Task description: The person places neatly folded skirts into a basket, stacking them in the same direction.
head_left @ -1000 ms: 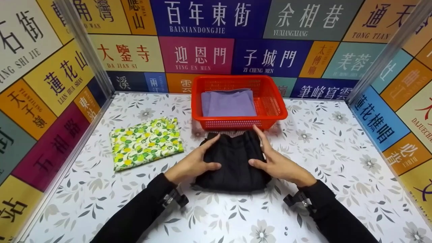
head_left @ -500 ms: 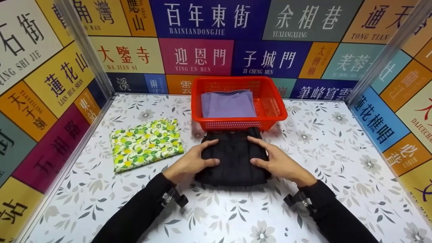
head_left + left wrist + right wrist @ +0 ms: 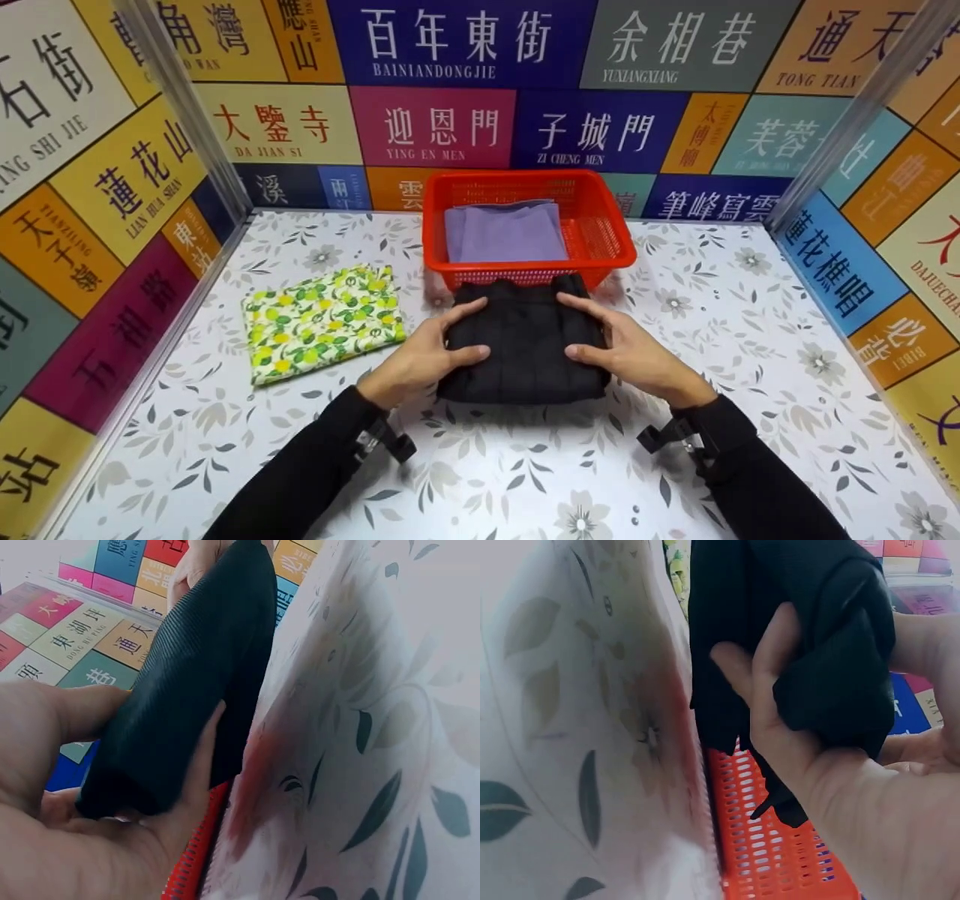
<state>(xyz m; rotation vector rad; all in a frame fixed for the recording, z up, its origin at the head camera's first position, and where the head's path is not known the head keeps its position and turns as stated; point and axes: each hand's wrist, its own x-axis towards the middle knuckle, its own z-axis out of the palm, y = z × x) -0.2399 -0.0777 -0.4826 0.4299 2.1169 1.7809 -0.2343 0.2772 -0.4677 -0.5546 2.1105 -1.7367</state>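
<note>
Folded black cloth at middle, just near side of red basket; contact with basket wall unclear. Left hand and right hand apart, each clamped on one side edge, thumbs above, fingers tucked under. Likely light, soft, limp, not fragile; layers may slip or sag. Best hold: both sides, all layers pinched, fingers supporting underside. Loose flaps hang in right wrist view.

Folded into black cloth bundle (finely ribbed), held between left grip and right grip, before red basket.
</note>
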